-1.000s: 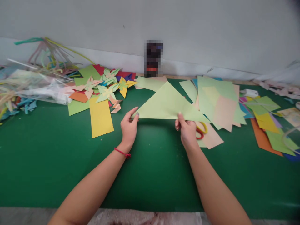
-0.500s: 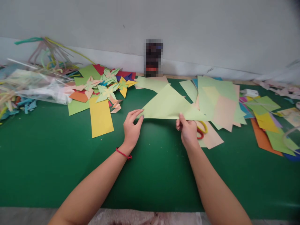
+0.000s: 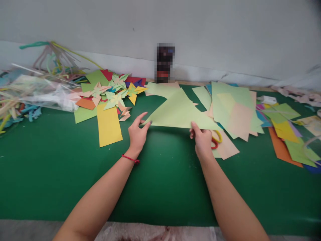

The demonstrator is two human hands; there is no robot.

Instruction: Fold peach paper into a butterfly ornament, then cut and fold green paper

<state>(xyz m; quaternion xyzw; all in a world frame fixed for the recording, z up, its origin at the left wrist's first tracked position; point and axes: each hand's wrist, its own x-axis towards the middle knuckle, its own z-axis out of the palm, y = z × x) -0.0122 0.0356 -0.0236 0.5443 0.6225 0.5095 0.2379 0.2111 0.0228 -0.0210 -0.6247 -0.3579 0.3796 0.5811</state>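
Observation:
A light green sheet of paper (image 3: 179,112), folded into a triangle, is held up above the green table with its long edge toward me. My left hand (image 3: 137,134), with a red cord at the wrist, pinches its left corner between thumb and fingers. Along the long edge, right of the middle, my right hand (image 3: 202,137) grips the paper with the thumb on top and the fingers curled below. Beside that hand the yellow and red handles of a pair of scissors (image 3: 216,138) show; their blades are hidden.
Folded paper pinwheels (image 3: 116,98) and a yellow sheet (image 3: 109,125) lie at the left, near a clear plastic bag (image 3: 50,97). Pale green and peach sheets (image 3: 232,110) overlap at the right. A pixelated dark object (image 3: 165,63) stands against the wall.
My left hand has shifted slightly left with the paper's left corner, and the triangle's tip has moved a little left. My right hand keeps its grip almost in place.

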